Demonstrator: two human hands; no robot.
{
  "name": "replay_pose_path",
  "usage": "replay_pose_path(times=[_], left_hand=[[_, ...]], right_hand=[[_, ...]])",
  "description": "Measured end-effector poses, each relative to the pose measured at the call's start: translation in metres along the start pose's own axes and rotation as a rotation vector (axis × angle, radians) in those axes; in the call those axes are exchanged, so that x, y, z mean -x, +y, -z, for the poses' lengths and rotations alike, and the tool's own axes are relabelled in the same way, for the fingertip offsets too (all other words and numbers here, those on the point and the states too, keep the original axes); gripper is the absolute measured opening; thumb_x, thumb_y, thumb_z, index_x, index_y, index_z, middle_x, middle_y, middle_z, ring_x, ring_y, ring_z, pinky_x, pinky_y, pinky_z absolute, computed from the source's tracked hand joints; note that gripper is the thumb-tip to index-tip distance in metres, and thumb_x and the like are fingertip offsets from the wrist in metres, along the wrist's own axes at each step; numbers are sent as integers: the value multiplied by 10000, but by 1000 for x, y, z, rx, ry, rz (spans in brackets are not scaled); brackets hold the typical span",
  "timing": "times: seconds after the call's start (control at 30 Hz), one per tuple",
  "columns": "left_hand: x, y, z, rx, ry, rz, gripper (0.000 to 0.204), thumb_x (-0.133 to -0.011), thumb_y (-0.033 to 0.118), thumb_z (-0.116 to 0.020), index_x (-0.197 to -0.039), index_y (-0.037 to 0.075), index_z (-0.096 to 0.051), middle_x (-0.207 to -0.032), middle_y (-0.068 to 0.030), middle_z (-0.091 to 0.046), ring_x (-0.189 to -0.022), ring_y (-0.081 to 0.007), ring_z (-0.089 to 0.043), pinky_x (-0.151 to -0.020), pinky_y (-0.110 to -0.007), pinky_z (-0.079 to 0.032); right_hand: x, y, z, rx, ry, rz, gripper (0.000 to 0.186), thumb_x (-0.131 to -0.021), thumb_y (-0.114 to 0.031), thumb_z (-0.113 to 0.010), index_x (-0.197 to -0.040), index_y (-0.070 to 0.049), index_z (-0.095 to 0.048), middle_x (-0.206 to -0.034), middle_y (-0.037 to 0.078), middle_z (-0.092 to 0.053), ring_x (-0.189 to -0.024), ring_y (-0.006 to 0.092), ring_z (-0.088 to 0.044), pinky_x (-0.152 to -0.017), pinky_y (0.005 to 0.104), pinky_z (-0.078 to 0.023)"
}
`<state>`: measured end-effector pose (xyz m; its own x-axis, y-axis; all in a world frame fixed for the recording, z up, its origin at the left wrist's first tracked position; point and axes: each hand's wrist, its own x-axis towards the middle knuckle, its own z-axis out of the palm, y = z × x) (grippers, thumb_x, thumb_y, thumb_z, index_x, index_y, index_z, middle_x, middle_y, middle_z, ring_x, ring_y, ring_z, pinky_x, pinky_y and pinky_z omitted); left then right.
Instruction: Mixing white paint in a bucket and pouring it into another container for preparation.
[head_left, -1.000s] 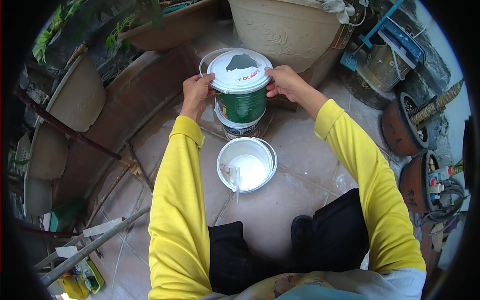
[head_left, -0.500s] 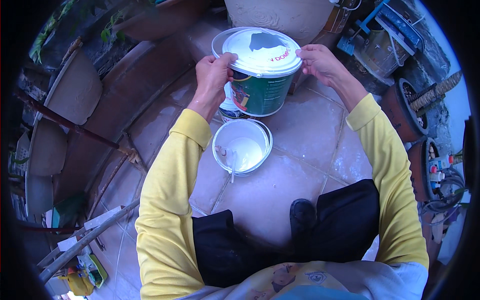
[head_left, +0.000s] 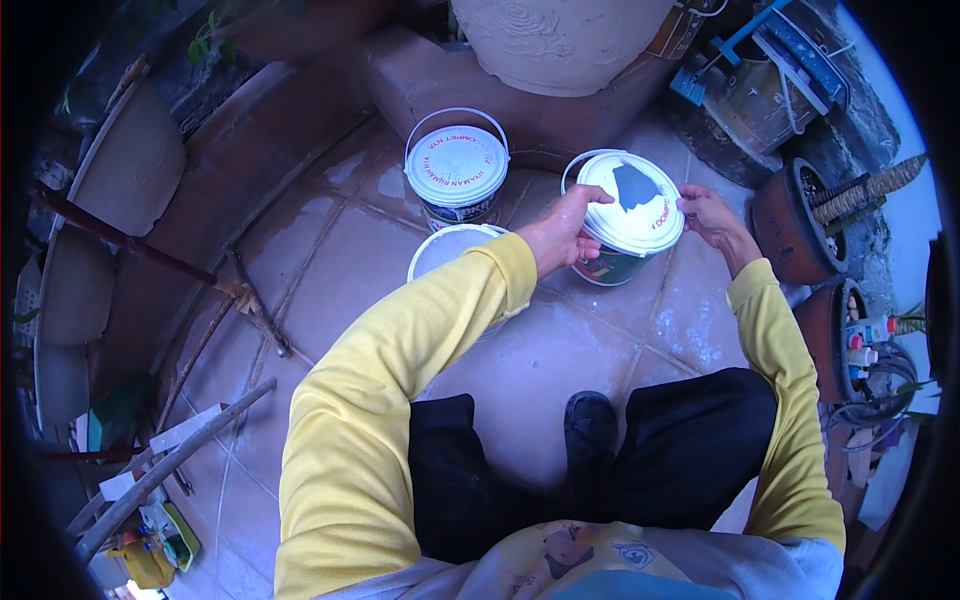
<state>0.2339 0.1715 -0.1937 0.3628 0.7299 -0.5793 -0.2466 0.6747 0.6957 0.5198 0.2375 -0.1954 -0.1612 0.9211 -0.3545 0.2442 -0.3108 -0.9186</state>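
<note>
A green paint bucket (head_left: pixel 612 263) with a white lid (head_left: pixel 630 208) marked by a dark patch sits at the right on the tiles. My left hand (head_left: pixel 568 228) grips its rim at the near left, thumb over the lid. My right hand (head_left: pixel 708 215) pinches the same rim at the right. Left of it stands another white-lidded bucket (head_left: pixel 457 165), handle raised. Below that, an open white bucket (head_left: pixel 445 250) is largely hidden behind my left forearm.
A large cream planter (head_left: pixel 560 40) stands at the back. Buckets with blue tools (head_left: pixel 750 80) are at the back right, potted plants (head_left: pixel 800 220) along the right. Metal and wooden poles (head_left: pixel 180 470) and tilted planters (head_left: pixel 125 180) line the left side.
Both my hands have carried the green bucket off the top of the other bucket, moving it right and down toward the tiles, uncovering the lid of the bucket beneath.
</note>
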Motion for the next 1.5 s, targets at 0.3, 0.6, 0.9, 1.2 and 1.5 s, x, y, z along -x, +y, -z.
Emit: replay_pose_path(times=[0.3, 0.6, 0.9, 1.2, 1.5], left_hand=[[-43, -37, 7, 17, -54, 190, 784, -650, 515, -660, -1176, -31, -463, -954, -178, -503, -825, -246, -514, -752, -355, -481], [-2, 26, 18, -720, -129, -65, 553, -837, 373, -644, -1164, -68, -568, -1101, -253, -588, -704, -218, -645, -618, -322, -538], [8, 70, 206, -973, 982, -468, 246, -755, 237, -712, -832, 4, -690, -727, -98, -678, -629, -169, -659, -552, -321, -523], [5, 37, 226, -292, 664, -284, 271, -851, 132, -652, -987, -87, -571, -852, -153, -632, -609, -185, -636, -521, -282, -551], [-9, 44, 211, -86, 817, -272, 292, -819, 116, -659, -981, -110, -571, -875, -182, -586, -531, -200, -586, -436, -305, -527]], right_hand=[[-28, 90, 23, -19, 33, -141, 256, -858, 11, -548, -1110, -12, -593, -824, 16, -597, -648, 116, -556, -543, 245, -439], [-39, 43, 11, 644, 280, 124, 394, -844, -144, -631, -1209, -5, -579, -898, 72, -636, -742, 164, -607, -643, 303, -481], [-76, -84, -184, 1360, -236, 834, 225, -819, -193, -665, -944, -6, -654, -894, 184, -670, -901, 349, -647, -768, 439, -512], [-98, -40, -262, 1309, -120, 688, 593, -676, -377, -814, -1072, 15, -610, -1088, 210, -611, -1016, 366, -617, -860, 418, -516], [-111, -43, -254, 1153, -215, 334, 563, -739, -433, -771, -979, 57, -633, -948, 223, -662, -928, 294, -668, -784, 385, -545]])
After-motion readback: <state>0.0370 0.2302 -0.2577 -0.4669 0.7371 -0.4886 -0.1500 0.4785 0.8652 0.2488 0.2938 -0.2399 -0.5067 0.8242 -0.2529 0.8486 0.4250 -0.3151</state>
